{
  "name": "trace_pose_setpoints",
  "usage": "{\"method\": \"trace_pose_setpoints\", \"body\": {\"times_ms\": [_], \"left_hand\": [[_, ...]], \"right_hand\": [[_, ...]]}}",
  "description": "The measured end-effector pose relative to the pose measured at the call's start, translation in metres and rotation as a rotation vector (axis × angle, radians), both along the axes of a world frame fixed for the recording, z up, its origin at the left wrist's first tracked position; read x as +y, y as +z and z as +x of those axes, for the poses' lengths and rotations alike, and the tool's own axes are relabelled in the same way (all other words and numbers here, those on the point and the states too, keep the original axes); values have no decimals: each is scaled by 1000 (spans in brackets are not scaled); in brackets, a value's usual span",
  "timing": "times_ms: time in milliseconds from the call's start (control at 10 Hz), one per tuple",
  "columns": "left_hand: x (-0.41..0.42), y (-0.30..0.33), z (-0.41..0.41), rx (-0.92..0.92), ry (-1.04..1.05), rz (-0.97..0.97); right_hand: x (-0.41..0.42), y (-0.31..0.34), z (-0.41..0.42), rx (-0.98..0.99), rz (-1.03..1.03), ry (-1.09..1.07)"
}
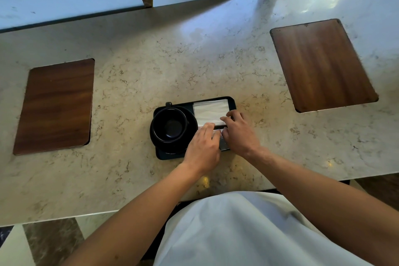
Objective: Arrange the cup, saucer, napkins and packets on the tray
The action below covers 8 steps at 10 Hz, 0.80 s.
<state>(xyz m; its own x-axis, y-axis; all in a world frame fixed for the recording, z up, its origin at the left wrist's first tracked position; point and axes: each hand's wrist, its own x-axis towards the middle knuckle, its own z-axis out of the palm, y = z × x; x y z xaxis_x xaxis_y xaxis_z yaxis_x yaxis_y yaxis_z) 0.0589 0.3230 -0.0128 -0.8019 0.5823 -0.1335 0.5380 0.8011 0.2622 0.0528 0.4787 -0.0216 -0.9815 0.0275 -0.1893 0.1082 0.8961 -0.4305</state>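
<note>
Right now my left hand [201, 150] and right hand [239, 134] meet over the near right part of the dark rectangular tray [232, 101], which sits mid-counter on the pale marble top [151, 60]. A matte black cup [169, 125] stands upright on its black saucer [190, 114] in the tray's left half, handle pointing away. White napkins [210, 112] lie flat beside it. My fingers press down on something small and pale; whether they pinch it, I cannot tell.
</note>
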Motion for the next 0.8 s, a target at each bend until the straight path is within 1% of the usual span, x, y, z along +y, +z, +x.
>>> {"method": "trace_pose_setpoints", "body": {"times_ms": [200,300,500,700,800], "left_hand": [[10,-9,-10,-41,14,-184],[12,-10,-9,-32,-1,-210],[14,-9,-9,-42,19,-189],[10,-3,-3,-31,58,-71],[5,2,2,10,149,-44]], "right_hand": [[7,-1,1,-71,99,45],[9,0,2,-70,111,50],[13,2,0,-63,91,34],[18,4,0,-34,-3,24],[18,7,1,-73,-59,37]]}}
